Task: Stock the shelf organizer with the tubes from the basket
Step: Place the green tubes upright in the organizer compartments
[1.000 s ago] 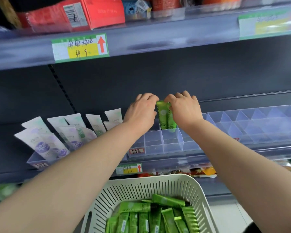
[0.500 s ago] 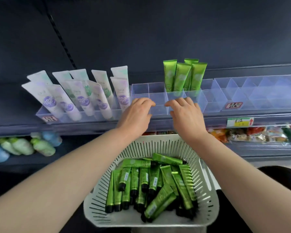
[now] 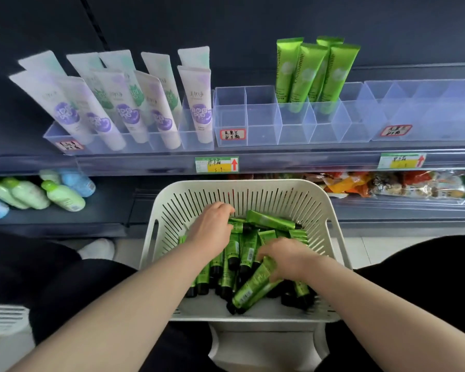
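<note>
Now both hands are down in the white slotted basket (image 3: 330, 210) among the loose green tubes (image 3: 253, 288): the left hand (image 3: 212, 232) lies curled over the pile, and the right hand (image 3: 285, 257) seems to be closing on one tube, though its fingertips are hidden. Best to lift tubes singly by the crimped end, cap down, so each drops upright beside the four already standing in the clear shelf organizer (image 3: 263, 130). Its front cells are free, on a dark shelf (image 3: 145, 163) bearing pale tubes (image 3: 156, 103) leftward.

Head view, down over basket (image 3: 330, 208)
</note>
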`<action>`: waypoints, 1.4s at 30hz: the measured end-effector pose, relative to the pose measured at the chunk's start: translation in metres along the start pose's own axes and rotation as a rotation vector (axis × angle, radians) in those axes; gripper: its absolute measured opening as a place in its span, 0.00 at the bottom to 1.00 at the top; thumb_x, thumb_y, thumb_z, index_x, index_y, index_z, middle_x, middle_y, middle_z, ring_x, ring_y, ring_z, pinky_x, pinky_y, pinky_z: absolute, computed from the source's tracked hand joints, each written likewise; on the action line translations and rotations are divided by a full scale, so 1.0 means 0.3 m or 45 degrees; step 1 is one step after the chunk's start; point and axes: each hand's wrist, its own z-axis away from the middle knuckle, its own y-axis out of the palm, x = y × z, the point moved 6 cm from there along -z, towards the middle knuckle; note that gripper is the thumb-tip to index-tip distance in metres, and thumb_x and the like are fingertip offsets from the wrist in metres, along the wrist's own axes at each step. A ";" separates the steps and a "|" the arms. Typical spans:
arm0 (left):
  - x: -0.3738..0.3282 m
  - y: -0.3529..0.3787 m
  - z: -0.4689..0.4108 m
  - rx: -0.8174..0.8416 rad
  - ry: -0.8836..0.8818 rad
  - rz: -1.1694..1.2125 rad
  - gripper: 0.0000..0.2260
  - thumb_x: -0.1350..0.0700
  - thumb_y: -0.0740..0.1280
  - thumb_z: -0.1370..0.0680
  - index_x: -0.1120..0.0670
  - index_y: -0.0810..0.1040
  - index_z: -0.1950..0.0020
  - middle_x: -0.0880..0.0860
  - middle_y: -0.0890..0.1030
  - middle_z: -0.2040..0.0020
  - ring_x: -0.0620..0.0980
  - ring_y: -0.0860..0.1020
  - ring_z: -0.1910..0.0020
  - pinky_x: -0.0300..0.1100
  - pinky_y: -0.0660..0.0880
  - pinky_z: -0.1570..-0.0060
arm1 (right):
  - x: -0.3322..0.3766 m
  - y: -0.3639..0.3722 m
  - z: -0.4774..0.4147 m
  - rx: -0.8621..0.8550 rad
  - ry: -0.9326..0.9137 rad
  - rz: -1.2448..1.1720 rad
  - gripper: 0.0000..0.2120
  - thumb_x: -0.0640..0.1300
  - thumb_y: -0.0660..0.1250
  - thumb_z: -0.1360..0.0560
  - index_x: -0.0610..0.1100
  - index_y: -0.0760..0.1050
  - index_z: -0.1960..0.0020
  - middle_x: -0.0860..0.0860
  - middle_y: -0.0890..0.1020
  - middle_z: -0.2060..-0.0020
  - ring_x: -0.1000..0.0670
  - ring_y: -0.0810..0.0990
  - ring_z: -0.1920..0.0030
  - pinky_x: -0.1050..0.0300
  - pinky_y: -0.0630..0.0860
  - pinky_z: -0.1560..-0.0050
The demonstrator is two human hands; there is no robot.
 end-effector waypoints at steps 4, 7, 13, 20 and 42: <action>0.009 0.032 0.019 0.023 -0.010 -0.011 0.18 0.55 0.66 0.21 0.52 0.71 0.31 0.47 0.73 0.32 0.46 0.69 0.31 0.43 0.67 0.33 | -0.007 0.053 -0.011 0.023 -0.027 -0.025 0.27 0.42 0.76 0.32 0.56 0.72 0.36 0.52 0.73 0.38 0.47 0.75 0.40 0.48 0.75 0.40; 0.019 0.039 0.026 0.018 -0.016 -0.019 0.18 0.56 0.66 0.21 0.52 0.71 0.31 0.47 0.72 0.32 0.46 0.69 0.31 0.44 0.65 0.31 | 0.002 0.050 -0.002 -0.006 -0.095 0.031 0.21 0.45 0.72 0.29 0.56 0.73 0.37 0.51 0.72 0.37 0.48 0.74 0.40 0.49 0.73 0.38; 0.046 0.045 0.020 0.028 -0.042 -0.014 0.18 0.56 0.66 0.21 0.52 0.71 0.32 0.48 0.72 0.32 0.46 0.69 0.31 0.42 0.64 0.31 | 0.001 -0.027 0.033 -0.061 -0.128 -0.039 0.08 0.48 0.63 0.21 0.47 0.76 0.46 0.50 0.79 0.49 0.51 0.77 0.50 0.54 0.75 0.47; 0.018 0.087 -0.018 0.078 -0.082 -0.022 0.16 0.59 0.67 0.22 0.52 0.73 0.34 0.49 0.75 0.35 0.47 0.73 0.35 0.42 0.71 0.38 | -0.096 -0.239 0.112 -0.437 -0.050 -0.318 0.05 0.44 0.62 0.21 0.47 0.75 0.46 0.53 0.78 0.60 0.51 0.78 0.63 0.57 0.75 0.62; -0.076 0.344 -0.022 0.650 -0.456 -0.043 0.23 0.58 0.62 0.26 0.54 0.69 0.30 0.52 0.78 0.46 0.51 0.78 0.54 0.42 0.76 0.62 | -0.136 -0.211 0.096 -0.792 -0.001 -0.354 0.10 0.43 0.59 0.20 0.46 0.75 0.42 0.50 0.77 0.49 0.46 0.79 0.55 0.55 0.74 0.61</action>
